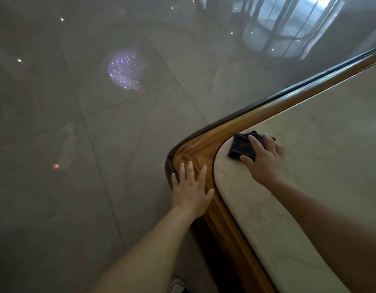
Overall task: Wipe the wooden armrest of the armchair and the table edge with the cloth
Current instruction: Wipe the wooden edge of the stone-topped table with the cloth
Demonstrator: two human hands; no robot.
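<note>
A table with a pale stone top (309, 176) and a glossy wooden edge band (206, 144) fills the right side, its rounded corner near the middle. A dark cloth (243, 145) lies on the stone just inside that corner. My right hand (265, 157) presses flat on the cloth, fingers spread over it. On the wooden corner, my left hand (191, 189) rests flat with its fingers apart and nothing in it. No armchair is in view.
Polished grey floor tiles (77, 123) spread to the left and behind the table, with ceiling lights and a window reflected in them. A shoe tip (178, 286) shows at the bottom beside the table's side.
</note>
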